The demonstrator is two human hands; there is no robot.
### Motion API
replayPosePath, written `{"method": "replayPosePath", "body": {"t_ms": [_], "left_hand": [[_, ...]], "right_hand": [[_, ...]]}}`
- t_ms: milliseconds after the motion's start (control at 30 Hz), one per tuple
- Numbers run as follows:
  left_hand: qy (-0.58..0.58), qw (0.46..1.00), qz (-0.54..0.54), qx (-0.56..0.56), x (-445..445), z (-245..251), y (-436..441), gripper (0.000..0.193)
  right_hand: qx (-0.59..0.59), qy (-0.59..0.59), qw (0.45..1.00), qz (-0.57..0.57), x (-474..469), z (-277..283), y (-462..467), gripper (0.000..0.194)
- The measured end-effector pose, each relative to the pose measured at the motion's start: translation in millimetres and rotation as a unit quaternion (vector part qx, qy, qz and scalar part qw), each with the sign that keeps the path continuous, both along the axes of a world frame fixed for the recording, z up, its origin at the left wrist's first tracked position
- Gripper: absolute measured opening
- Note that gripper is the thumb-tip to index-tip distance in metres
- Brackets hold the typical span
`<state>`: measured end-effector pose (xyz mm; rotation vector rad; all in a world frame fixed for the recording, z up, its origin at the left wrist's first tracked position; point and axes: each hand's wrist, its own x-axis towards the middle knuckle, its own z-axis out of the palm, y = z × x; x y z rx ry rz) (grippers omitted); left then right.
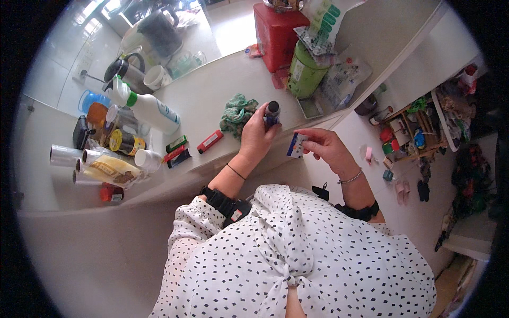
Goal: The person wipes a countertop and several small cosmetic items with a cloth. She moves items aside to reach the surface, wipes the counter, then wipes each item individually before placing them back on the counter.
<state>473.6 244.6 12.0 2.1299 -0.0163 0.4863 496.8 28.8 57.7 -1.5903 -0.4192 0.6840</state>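
My left hand [256, 135] grips a small dark bottle [272, 113] with a black cap, held upright above the front of the white counter. In my right hand [328, 147], pinched between thumb and fingers, is a small blue-and-white box or packet [296, 145]. It hangs just past the counter edge, apart from the bottle. A crumpled green patterned cloth [237, 113] lies right behind my left hand. To the left of that hand rest a red oblong box [210, 141], a green one [176, 144] and a dark one [179, 158].
A white spray bottle [153, 111], clear plastic rolls [65, 155], a yellow-labelled jar [126, 142] and paper cups [147, 160] crowd the left. A red canister [276, 39] and a green canister [306, 71] stand behind my hands. A wooden rack [417, 135] stands on the right-hand floor.
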Motion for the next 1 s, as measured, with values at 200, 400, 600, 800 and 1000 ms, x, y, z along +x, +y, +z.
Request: {"method": "replayPosePath", "body": {"t_ms": [200, 400, 600, 800, 1000], "left_hand": [[-0.001, 1.000, 0.019, -0.007, -15, 10, 2, 0.066], [0.046, 0.989, -0.041, -0.134, -59, 37, 23, 0.040], [0.312, 0.844, -0.150, -0.409, -89, 44, 24, 0.030], [0.328, 0.794, -0.157, -0.487, -97, 33, 12, 0.030], [0.263, 0.807, -0.070, -0.524, -104, 25, 13, 0.019]], "right_hand": [[-0.027, 0.022, 0.999, 0.019, -3, 0, 8, 0.023], [0.019, 0.030, 0.996, 0.077, -4, -6, 16, 0.026], [0.075, 0.034, 0.988, 0.132, -5, -10, 34, 0.028], [0.103, 0.074, 0.980, 0.152, -5, -7, 44, 0.025], [-0.006, 0.050, 0.991, 0.125, -3, -2, 47, 0.024]]}}
